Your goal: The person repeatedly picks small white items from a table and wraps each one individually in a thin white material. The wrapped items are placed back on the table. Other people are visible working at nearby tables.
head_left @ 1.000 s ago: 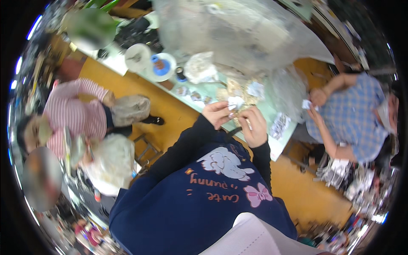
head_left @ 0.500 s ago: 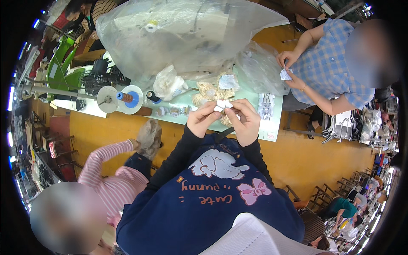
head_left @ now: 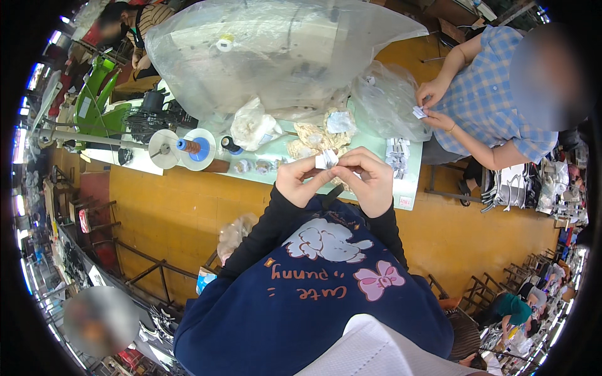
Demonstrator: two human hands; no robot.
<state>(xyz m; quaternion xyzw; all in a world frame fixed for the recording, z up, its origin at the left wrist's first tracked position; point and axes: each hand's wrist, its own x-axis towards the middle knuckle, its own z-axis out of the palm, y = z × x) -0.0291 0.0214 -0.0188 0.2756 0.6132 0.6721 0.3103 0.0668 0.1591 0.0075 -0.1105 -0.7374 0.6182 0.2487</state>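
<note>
Both my hands are raised in front of my chest, over the near edge of the pale green table [head_left: 370,182]. Between them is a small bunch of white fabric labels [head_left: 326,160]. My left hand [head_left: 298,178] pinches the labels with thumb and fingers. My right hand [head_left: 365,178] is closed at their right side, its thumb and fingertips meeting on them. Just beyond my hands lie cream-coloured bundles [head_left: 306,139] with a pale tag [head_left: 340,122] on top. Stacks of white labels [head_left: 397,153] lie to the right on the table.
A large clear plastic sheet [head_left: 276,56] covers the table's far part. To the left stand thread spools [head_left: 190,146], a black fan [head_left: 153,119] and a green machine [head_left: 94,103]. At right, a person in a checked shirt [head_left: 486,94] handles small white labels.
The white labels between my fingers have turned more upright, and my right fingers have closed in. The person in pink stripes at lower left has moved mostly out of sight behind my arm.
</note>
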